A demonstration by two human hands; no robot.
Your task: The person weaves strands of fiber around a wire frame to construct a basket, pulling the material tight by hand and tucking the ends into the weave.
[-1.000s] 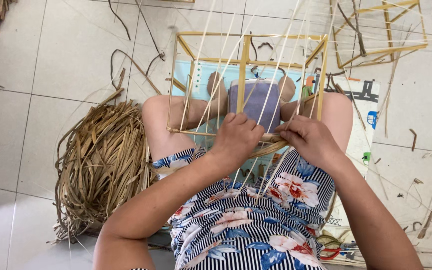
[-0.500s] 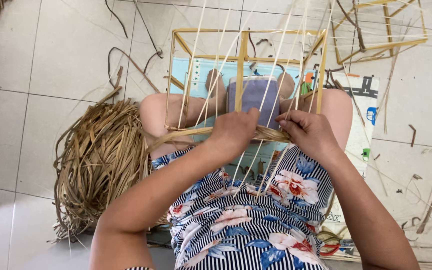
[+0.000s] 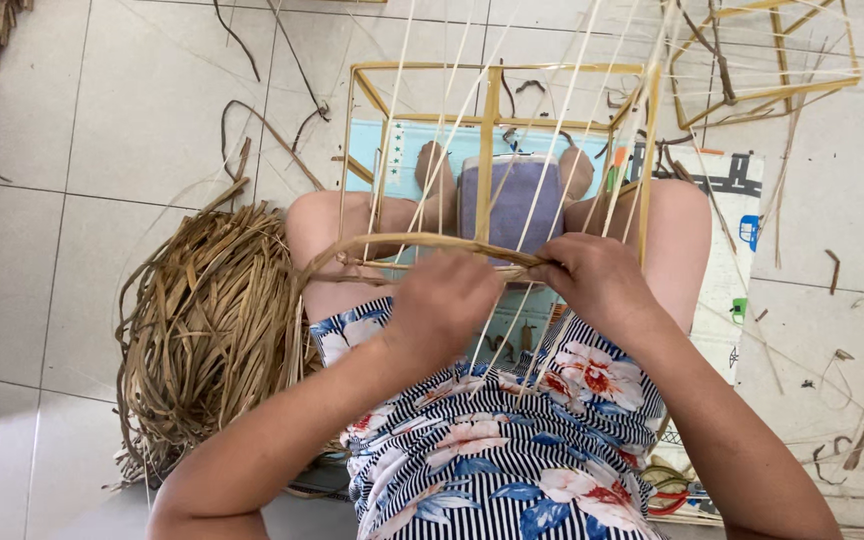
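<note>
The person sits on the tiled floor [image 3: 132,120] with a yellow stick frame [image 3: 492,100] standing between the knees, in the upper middle of the frame. Thin pale upright canes [image 3: 542,170] rise from it toward the camera. The left hand [image 3: 442,300] is curled shut, its grip closed over a tan woven strand [image 3: 392,243] that arcs across the front of the frame just above the knuckles. The right hand [image 3: 597,285] sits just beside it, to the right, fingers pinched tight on the same strand where it meets the canes. Both hands hover over the lap, on a striped floral dress [image 3: 492,460].

At the left of the frame lies a loose bundle of dried straw-coloured strips [image 3: 202,330], touching the person's leg. A second stick frame [image 3: 772,60] rests in the upper right corner. A purple block [image 3: 512,200] stands inside the first frame on a light blue mat [image 3: 392,150]. Scraps of fibre [image 3: 857,440] are scattered on the tiles at the right.
</note>
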